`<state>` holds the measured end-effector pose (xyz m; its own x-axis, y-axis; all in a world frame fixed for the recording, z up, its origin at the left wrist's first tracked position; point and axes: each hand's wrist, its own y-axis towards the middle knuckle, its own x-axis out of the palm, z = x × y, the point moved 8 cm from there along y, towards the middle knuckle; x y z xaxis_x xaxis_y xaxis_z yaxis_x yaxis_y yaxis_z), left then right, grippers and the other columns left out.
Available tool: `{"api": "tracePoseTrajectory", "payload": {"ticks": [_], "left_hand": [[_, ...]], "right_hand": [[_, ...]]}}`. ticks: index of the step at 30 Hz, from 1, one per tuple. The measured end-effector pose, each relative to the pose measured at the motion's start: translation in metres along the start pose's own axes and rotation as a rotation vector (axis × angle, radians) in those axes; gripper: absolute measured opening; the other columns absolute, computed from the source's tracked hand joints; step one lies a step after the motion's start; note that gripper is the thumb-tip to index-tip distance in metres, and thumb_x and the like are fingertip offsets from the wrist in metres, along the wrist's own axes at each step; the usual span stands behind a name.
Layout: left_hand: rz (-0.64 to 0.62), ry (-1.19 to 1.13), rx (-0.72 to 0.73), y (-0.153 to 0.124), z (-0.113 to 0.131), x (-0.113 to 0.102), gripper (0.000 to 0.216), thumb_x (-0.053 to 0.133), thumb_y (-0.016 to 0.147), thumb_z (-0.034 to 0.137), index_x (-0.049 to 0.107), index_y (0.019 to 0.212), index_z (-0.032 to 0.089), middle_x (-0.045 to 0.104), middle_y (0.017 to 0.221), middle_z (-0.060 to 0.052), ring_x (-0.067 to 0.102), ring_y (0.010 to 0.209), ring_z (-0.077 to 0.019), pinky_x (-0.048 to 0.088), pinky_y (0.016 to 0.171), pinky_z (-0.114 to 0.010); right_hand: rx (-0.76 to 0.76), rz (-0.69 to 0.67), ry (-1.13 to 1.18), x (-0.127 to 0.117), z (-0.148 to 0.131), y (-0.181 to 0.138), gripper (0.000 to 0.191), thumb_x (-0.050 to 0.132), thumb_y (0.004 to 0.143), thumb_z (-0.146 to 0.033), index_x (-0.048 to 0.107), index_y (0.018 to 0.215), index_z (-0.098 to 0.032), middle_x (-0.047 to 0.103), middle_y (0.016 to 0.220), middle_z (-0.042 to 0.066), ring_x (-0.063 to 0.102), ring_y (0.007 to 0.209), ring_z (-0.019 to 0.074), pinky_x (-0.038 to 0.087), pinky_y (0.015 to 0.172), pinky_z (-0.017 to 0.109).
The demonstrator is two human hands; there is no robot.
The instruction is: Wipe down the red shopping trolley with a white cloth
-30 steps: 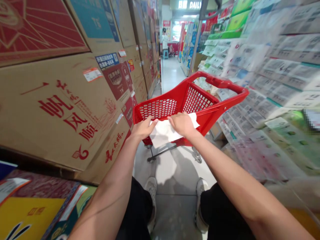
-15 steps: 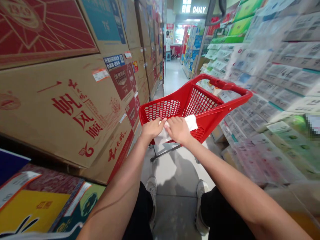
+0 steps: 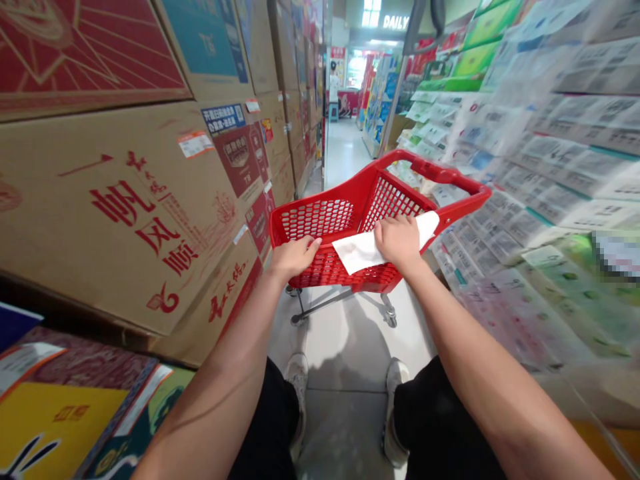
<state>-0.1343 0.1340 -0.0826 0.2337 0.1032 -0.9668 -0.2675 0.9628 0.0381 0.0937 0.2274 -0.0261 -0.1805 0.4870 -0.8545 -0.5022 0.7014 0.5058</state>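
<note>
A red plastic shopping cart [image 3: 320, 217] stands in the aisle just ahead of me, its handle at the far right. My left hand [image 3: 295, 257] rests on the near left rim of the basket, fingers curled over the edge. My right hand [image 3: 399, 240] presses a white cloth [image 3: 361, 252] onto the cart's near right rim, fingers closed on it. The cloth trails out on both sides of that hand.
Stacked cardboard cartons [image 3: 125, 213] with red print wall the left side. Shelves of wrapped paper packs [image 3: 550, 200] run along the right. The narrow tiled aisle [image 3: 345, 143] leads ahead toward a person standing far off. My shoes show on the floor below.
My right hand slid the white cloth to the right along the basket rim. My hands, close together before, are now apart. The left hand stays on the left rim.
</note>
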Motion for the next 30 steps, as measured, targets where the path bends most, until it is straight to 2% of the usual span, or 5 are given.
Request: {"api": "tracePoseTrajectory", "payload": {"ticks": [4,7,14,22,30], "left_hand": [[-0.024,0.008,-0.001,-0.004,0.009,0.002,0.075,0.006,0.095,0.068,0.062,0.124,0.028,0.073,0.120,-0.012,0.068,0.112,-0.0349,0.050,0.093,-0.049],[-0.044,-0.001,-0.034,-0.004,0.002,0.001,0.074,0.005,0.095,0.067,0.060,0.127,0.030,0.072,0.125,-0.011,0.067,0.115,-0.0338,0.050,0.095,-0.049],[-0.091,-0.095,0.037,0.000,-0.007,0.006,0.062,0.009,0.100,0.057,0.056,0.128,0.028,0.065,0.138,-0.008,0.062,0.126,-0.0293,0.046,0.103,-0.043],[-0.141,-0.097,0.077,-0.003,0.016,0.009,0.054,0.014,0.101,0.048,0.056,0.125,0.023,0.068,0.131,-0.012,0.064,0.122,-0.0303,0.048,0.099,-0.044],[-0.128,-0.058,0.052,0.001,0.016,0.008,0.055,0.012,0.102,0.045,0.056,0.126,0.022,0.065,0.135,-0.012,0.063,0.123,-0.0287,0.048,0.101,-0.044]], "right_hand": [[-0.216,0.007,0.104,0.002,-0.080,-0.021,0.041,0.032,0.105,-0.038,0.067,0.100,-0.017,0.070,0.104,0.013,0.053,0.099,0.0284,0.027,0.091,0.041],[-0.311,0.006,0.140,0.002,-0.106,-0.027,0.039,0.032,0.106,-0.040,0.065,0.104,-0.019,0.068,0.105,0.012,0.051,0.099,0.0279,0.028,0.089,0.040],[-0.028,0.085,0.014,-0.003,0.003,-0.010,0.039,0.034,0.101,-0.029,0.069,0.089,-0.016,0.070,0.092,0.015,0.051,0.093,0.0292,0.028,0.087,0.041],[-0.117,0.055,0.121,0.003,-0.075,-0.023,0.046,0.036,0.103,-0.043,0.073,0.088,-0.020,0.074,0.096,0.011,0.054,0.096,0.0279,0.028,0.090,0.042],[0.075,0.059,0.016,0.005,0.003,-0.004,0.043,0.040,0.098,-0.031,0.076,0.083,-0.013,0.075,0.090,0.016,0.056,0.093,0.0300,0.029,0.091,0.044]]}}
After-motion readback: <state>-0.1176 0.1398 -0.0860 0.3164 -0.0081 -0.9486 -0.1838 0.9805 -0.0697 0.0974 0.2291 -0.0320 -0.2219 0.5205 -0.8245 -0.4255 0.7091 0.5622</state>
